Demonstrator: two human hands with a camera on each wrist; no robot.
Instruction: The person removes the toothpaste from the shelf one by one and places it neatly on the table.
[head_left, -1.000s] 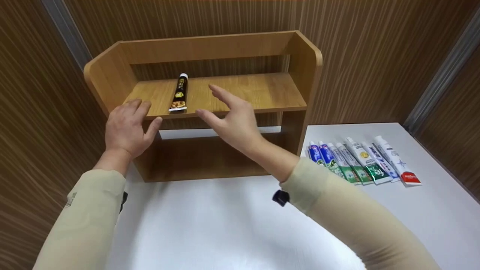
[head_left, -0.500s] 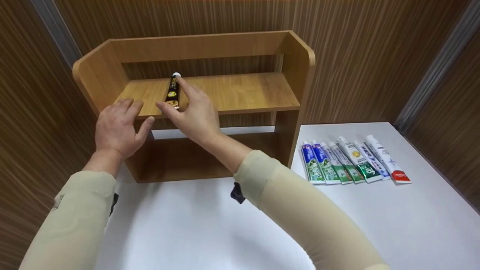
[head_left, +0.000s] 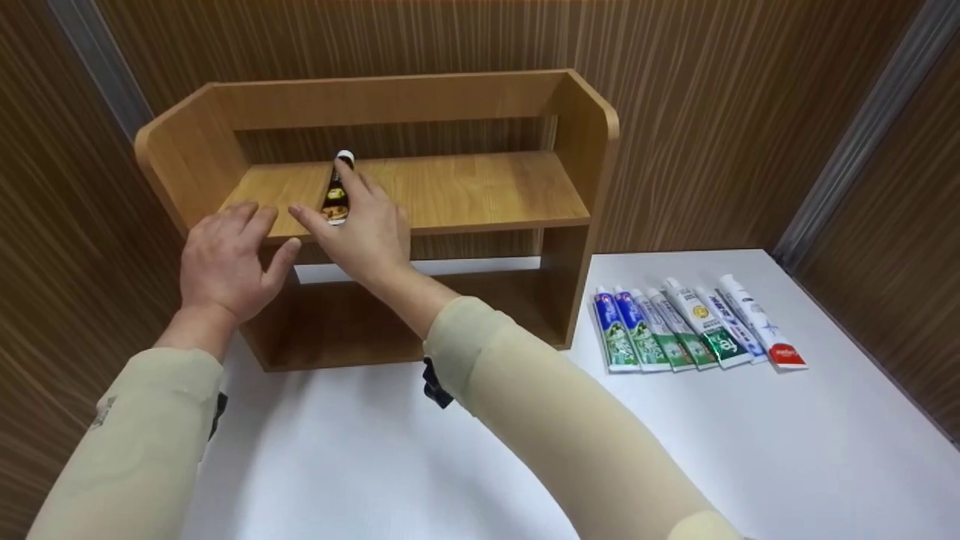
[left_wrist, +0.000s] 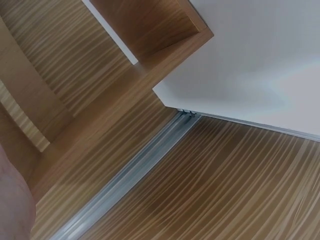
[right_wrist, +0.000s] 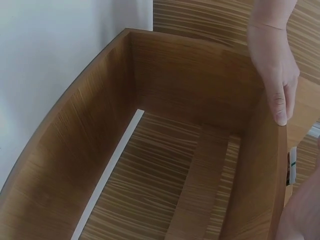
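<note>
A black toothpaste tube with a white cap lies on the upper board of a wooden shelf rack, cap toward the back. My right hand reaches over it from the right, index finger along the tube near its cap and thumb spread to the left of its flat end. Part of the tube is hidden by the fingers. My left hand rests on the rack's front left corner. The right wrist view shows the left thumb over the board's edge, the tube's end and part of the right hand.
Several toothpaste tubes lie in a row on the white table, right of the rack. Below the upper board is the rack's lower compartment. Wood-patterned walls stand behind and at both sides.
My right hand has moved left across the upper board to the black toothpaste tube. The left hand has stayed at the rack's corner. The head view has shifted slightly.
</note>
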